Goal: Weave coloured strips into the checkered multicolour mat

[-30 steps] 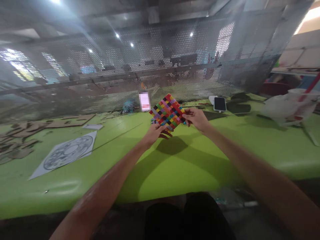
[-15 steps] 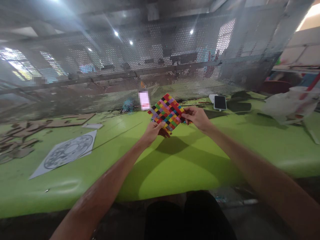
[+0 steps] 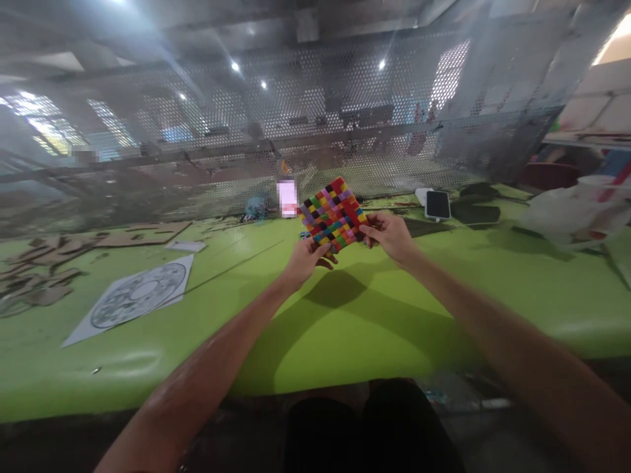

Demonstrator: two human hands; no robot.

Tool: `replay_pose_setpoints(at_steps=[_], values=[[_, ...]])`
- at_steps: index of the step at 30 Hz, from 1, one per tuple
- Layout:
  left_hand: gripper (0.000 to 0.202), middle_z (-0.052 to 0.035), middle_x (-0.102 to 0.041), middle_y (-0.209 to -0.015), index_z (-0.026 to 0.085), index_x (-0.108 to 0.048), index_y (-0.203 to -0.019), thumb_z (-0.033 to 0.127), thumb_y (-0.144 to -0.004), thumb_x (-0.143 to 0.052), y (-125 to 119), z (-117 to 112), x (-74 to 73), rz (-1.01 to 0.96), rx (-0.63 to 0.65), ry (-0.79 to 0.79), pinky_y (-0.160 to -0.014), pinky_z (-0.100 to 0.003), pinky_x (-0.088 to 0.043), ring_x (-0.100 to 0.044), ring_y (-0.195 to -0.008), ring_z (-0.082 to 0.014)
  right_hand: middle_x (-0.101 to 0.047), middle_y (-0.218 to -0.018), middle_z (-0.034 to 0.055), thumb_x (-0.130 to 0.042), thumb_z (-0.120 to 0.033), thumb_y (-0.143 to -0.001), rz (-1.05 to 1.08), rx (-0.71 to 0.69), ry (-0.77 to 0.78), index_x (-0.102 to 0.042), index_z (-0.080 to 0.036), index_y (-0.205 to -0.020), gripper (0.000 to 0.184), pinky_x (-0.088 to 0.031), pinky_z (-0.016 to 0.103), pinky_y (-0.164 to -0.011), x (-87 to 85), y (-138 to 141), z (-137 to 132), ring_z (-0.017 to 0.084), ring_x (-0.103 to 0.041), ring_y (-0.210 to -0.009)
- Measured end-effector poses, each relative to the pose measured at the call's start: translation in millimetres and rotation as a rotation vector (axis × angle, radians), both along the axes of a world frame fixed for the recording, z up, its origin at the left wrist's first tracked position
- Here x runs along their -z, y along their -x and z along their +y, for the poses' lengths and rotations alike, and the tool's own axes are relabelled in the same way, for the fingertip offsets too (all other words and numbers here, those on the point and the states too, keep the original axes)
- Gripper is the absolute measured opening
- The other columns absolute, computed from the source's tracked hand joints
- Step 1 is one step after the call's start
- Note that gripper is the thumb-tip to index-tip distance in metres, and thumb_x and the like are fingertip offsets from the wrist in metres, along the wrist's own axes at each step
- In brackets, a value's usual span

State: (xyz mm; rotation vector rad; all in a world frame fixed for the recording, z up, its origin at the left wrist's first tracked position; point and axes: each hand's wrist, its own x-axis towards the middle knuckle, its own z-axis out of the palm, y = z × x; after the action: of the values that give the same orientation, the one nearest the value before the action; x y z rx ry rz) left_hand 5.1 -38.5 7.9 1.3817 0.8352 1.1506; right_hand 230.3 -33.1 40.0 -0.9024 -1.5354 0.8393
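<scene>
A square woven mat of many-coloured strips, in a checkered pattern, is held up tilted above the green table. My left hand pinches its lower left edge, thumb on the front and fingers behind. At the right corner my right hand grips it between thumb and fingers. Small coloured ends stick out near both hands. Below the mat its shadow falls on the table. The back of the mat is hidden from me.
On the green table, a paper with a printed ring design and cut cardboard pieces lie left. A phone lies at the back right, near a plastic bag. Behind stands a perforated metal screen.
The mat has turned in my hands, its left corner rising and its lower edge lying flatter. Both hands stay on it. The whole view has shifted slightly.
</scene>
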Motion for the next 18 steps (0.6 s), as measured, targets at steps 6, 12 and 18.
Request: replay_pose_setpoints(at_steps=[6,12,18], values=[[0.037,-0.0062,-0.071,-0.081,0.013,-0.058,-0.101,0.044,-0.09,-0.076,-0.2,-1.4,1.4,-0.04,-0.004,-0.048,-0.063,-0.03,-0.062,-0.071,-0.065,-0.0151,-0.064,-0.062,0.0004,-0.082,-0.051,-0.076,-0.005,0.036,-0.024,-0.071,-0.019,-0.085,0.035,-0.05,0.029,-0.05,3.7,1.4,2.5,0.012,-0.056,-0.05],[0.044,-0.0079,-0.07,-0.095,0.015,-0.057,-0.112,0.033,-0.083,-0.084,1.0,-5.4,-4.2,-0.014,0.067,-0.044,-0.065,-0.032,-0.063,-0.073,-0.076,-0.0181,-0.064,-0.061,-0.0002,-0.079,-0.054,-0.077,0.025,0.084,-0.048,-0.068,-0.019,-0.085,0.038,-0.05,0.029,-0.05,9.2,4.9,5.9,0.012,-0.056,-0.047],[0.012,-0.0045,-0.067,-0.083,0.012,-0.061,-0.093,0.016,-0.09,-0.072,-1.6,-6.3,-4.8,-0.063,-0.001,0.046,-0.061,-0.03,-0.061,-0.069,-0.067,-0.0144,-0.064,-0.064,0.0006,-0.08,-0.056,-0.077,0.014,0.054,-0.048,-0.067,-0.018,-0.083,0.04,-0.051,0.028,-0.05,9.2,5.9,3.8,0.012,-0.058,-0.049]])
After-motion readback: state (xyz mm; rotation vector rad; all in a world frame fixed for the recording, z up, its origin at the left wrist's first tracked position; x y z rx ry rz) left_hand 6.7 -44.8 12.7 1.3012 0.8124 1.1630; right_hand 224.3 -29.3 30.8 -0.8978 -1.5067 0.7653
